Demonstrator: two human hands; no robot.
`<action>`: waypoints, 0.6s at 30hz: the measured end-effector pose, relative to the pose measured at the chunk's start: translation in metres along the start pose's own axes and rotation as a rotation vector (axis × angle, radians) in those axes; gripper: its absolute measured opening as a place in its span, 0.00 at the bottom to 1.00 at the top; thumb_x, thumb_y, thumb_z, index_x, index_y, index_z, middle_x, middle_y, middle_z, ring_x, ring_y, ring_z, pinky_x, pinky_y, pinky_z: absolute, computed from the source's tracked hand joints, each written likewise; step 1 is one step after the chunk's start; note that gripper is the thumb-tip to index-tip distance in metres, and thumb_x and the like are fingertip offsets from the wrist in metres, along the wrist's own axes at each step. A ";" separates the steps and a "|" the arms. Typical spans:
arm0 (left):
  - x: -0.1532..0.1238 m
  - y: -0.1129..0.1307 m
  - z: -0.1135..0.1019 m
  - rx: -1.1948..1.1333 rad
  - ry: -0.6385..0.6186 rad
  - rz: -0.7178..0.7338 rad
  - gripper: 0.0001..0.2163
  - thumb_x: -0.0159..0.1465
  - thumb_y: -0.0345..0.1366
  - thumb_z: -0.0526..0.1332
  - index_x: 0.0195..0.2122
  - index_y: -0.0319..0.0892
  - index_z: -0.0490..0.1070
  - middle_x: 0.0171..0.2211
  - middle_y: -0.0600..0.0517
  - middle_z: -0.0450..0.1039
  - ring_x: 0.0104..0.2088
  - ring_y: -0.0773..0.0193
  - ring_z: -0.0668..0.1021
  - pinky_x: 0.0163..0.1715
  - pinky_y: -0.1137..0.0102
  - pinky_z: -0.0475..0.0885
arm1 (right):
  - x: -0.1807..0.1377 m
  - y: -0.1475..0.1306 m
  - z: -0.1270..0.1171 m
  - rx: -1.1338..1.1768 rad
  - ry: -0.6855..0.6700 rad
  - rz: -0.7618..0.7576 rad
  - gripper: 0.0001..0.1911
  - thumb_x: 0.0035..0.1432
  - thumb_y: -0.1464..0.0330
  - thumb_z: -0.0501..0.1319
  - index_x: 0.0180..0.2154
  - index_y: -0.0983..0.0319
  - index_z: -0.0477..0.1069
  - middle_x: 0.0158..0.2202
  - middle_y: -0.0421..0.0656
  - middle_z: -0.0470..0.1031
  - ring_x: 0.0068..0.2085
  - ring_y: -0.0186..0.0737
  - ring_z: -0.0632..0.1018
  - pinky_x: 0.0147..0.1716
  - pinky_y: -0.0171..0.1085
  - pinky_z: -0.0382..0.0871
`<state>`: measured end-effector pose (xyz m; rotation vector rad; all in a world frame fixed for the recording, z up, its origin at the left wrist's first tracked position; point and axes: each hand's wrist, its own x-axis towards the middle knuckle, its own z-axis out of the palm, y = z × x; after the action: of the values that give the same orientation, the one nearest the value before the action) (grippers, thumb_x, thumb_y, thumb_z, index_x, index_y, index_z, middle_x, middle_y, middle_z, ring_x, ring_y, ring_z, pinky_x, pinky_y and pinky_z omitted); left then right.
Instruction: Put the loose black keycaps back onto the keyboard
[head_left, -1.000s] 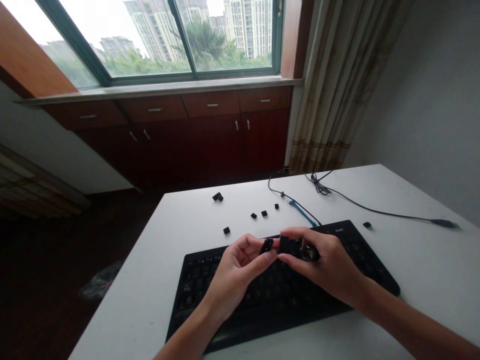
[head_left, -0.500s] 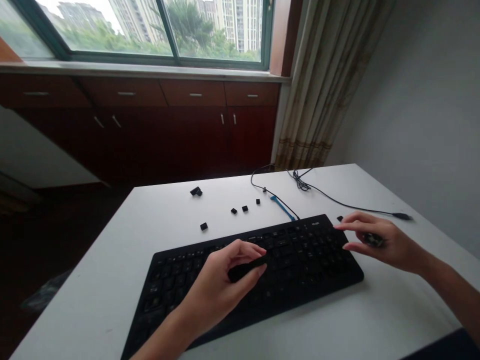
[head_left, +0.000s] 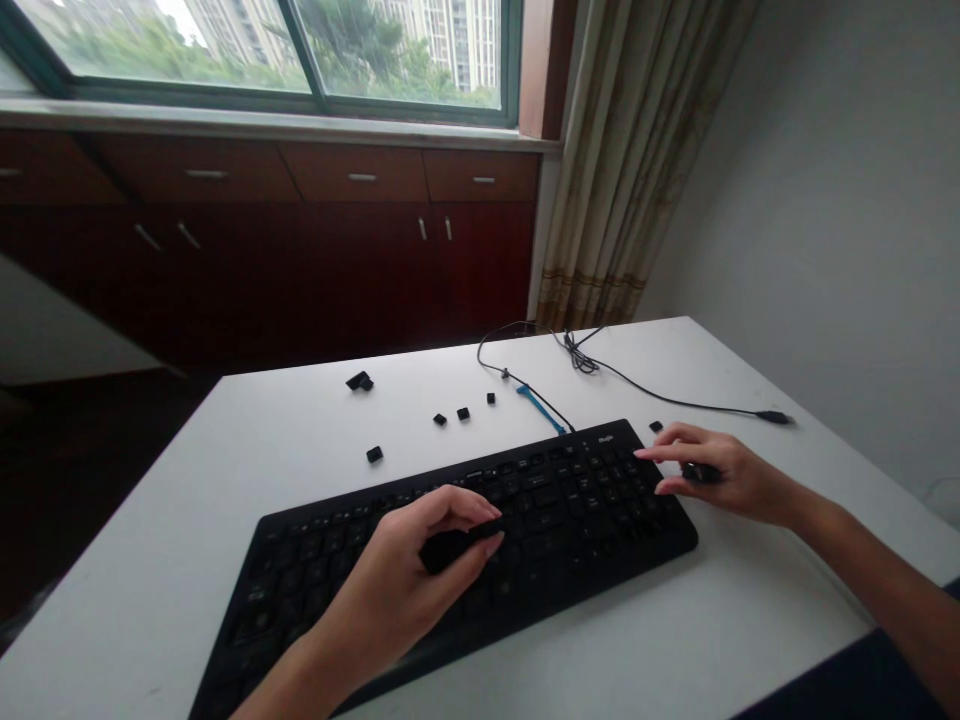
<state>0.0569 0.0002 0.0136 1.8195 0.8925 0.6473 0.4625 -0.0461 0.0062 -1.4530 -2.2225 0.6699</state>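
Observation:
My left hand (head_left: 397,560) rests over the left half of a black computer keyboard (head_left: 570,520), shut on a long black keycap (head_left: 450,548). The keycap's ends stick out between my thumb and fingers. My right hand (head_left: 724,475) hovers above the keyboard's right end, its fingertips pinching a small dark object (head_left: 701,473). Its exact form is too small to tell. Just beyond the keyboard's far right corner lies a loose black keycap (head_left: 656,426). Several others (head_left: 463,413) are scattered farther back on the table.
The white table (head_left: 150,560) holds a black cable (head_left: 675,400) and a blue plastic strip (head_left: 540,408) behind the keyboard. Dark wooden cabinets (head_left: 337,260) stand beyond the table, beneath a window, with a curtain (head_left: 622,170) at its right.
My hands have moved apart from their meeting point over the keyboard: the left went down-left and the right went rightward. The view has also shifted, and both hands keep their objects.

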 end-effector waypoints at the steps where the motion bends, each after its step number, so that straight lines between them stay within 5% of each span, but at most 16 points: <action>1: 0.000 -0.001 0.000 -0.001 -0.003 0.003 0.04 0.66 0.35 0.63 0.42 0.45 0.72 0.43 0.52 0.77 0.44 0.63 0.80 0.46 0.70 0.77 | 0.001 -0.001 0.001 -0.001 -0.004 0.003 0.21 0.62 0.63 0.65 0.57 0.52 0.72 0.46 0.45 0.74 0.45 0.41 0.77 0.46 0.38 0.72; 7: -0.001 -0.005 0.000 0.014 -0.001 0.020 0.04 0.66 0.34 0.63 0.41 0.46 0.71 0.43 0.53 0.77 0.44 0.64 0.79 0.46 0.70 0.77 | 0.003 -0.002 -0.001 -0.010 -0.049 0.022 0.22 0.62 0.62 0.64 0.58 0.52 0.71 0.46 0.44 0.74 0.43 0.40 0.77 0.45 0.39 0.71; 10: -0.001 -0.005 0.000 0.007 0.009 0.028 0.03 0.66 0.34 0.63 0.41 0.46 0.71 0.42 0.53 0.77 0.44 0.64 0.79 0.46 0.69 0.77 | 0.003 -0.007 -0.006 -0.012 -0.036 0.059 0.31 0.57 0.61 0.69 0.61 0.53 0.68 0.45 0.43 0.75 0.37 0.38 0.76 0.39 0.38 0.71; 12: 0.000 -0.004 0.001 0.004 0.010 0.029 0.03 0.66 0.34 0.63 0.40 0.45 0.71 0.42 0.53 0.77 0.43 0.64 0.80 0.45 0.69 0.77 | 0.004 -0.017 -0.009 0.053 0.069 0.076 0.28 0.53 0.61 0.71 0.56 0.56 0.72 0.40 0.42 0.76 0.33 0.36 0.74 0.34 0.38 0.69; 14: 0.000 -0.004 0.001 0.002 0.008 0.028 0.03 0.66 0.34 0.63 0.40 0.45 0.71 0.42 0.53 0.77 0.43 0.64 0.80 0.45 0.69 0.77 | 0.007 -0.033 -0.011 0.258 0.283 0.047 0.07 0.59 0.62 0.67 0.37 0.59 0.76 0.28 0.39 0.72 0.27 0.35 0.69 0.27 0.37 0.65; 16: 0.000 -0.003 0.000 0.004 0.006 0.022 0.04 0.66 0.35 0.63 0.41 0.45 0.72 0.42 0.53 0.77 0.43 0.64 0.80 0.45 0.70 0.77 | 0.014 -0.053 -0.009 0.587 0.534 -0.022 0.22 0.66 0.63 0.59 0.19 0.59 0.63 0.17 0.36 0.59 0.20 0.33 0.61 0.21 0.37 0.56; 18: 0.000 -0.003 0.000 0.008 0.008 0.005 0.04 0.66 0.35 0.63 0.42 0.45 0.72 0.42 0.53 0.78 0.42 0.64 0.80 0.45 0.70 0.77 | 0.025 -0.071 -0.002 0.907 0.657 -0.066 0.26 0.67 0.65 0.56 0.16 0.59 0.54 0.14 0.34 0.50 0.17 0.32 0.55 0.18 0.38 0.52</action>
<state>0.0558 0.0009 0.0113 1.8279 0.8971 0.6561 0.4024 -0.0475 0.0510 -0.9176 -1.1915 0.8566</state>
